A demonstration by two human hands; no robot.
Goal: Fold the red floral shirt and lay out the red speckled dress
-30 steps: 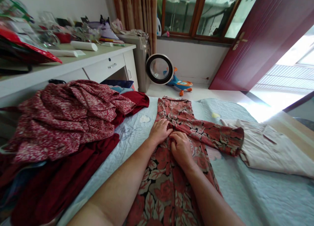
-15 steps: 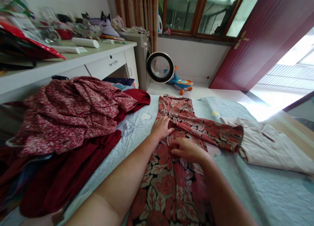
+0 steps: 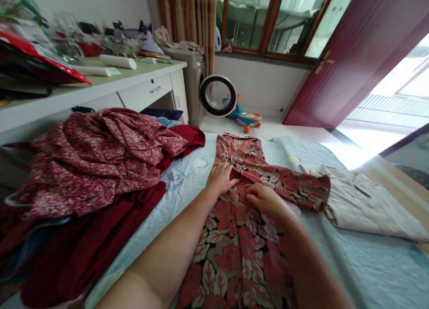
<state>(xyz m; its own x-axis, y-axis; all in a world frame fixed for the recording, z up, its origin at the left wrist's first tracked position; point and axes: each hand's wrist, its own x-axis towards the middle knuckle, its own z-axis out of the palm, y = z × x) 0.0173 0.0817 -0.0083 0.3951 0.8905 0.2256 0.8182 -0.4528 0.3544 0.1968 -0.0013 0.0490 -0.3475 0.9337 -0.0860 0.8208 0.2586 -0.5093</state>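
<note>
A red floral dress (image 3: 234, 242) lies stretched out on the pale blue bed cover (image 3: 362, 260), its sleeve folded across to the right. My left hand (image 3: 221, 178) presses flat on the dress near its waist, fingers spread. My right hand (image 3: 264, 199) rests just right of it on the same cloth, fingers curled onto the fabric below the folded sleeve. Whether it pinches a fold is hard to make out.
A heap of red patterned and dark red clothes (image 3: 94, 166) fills the bed's left side. A folded cream garment (image 3: 365, 201) lies at the right. A cluttered white desk (image 3: 100, 85) stands on the left; a washing machine (image 3: 201, 85), a toy car (image 3: 246, 116) and an open door (image 3: 362, 54) lie beyond.
My right hand has slid rightward along the dress, away from my left hand, which stays pressed in place. The view has shifted slightly.
</note>
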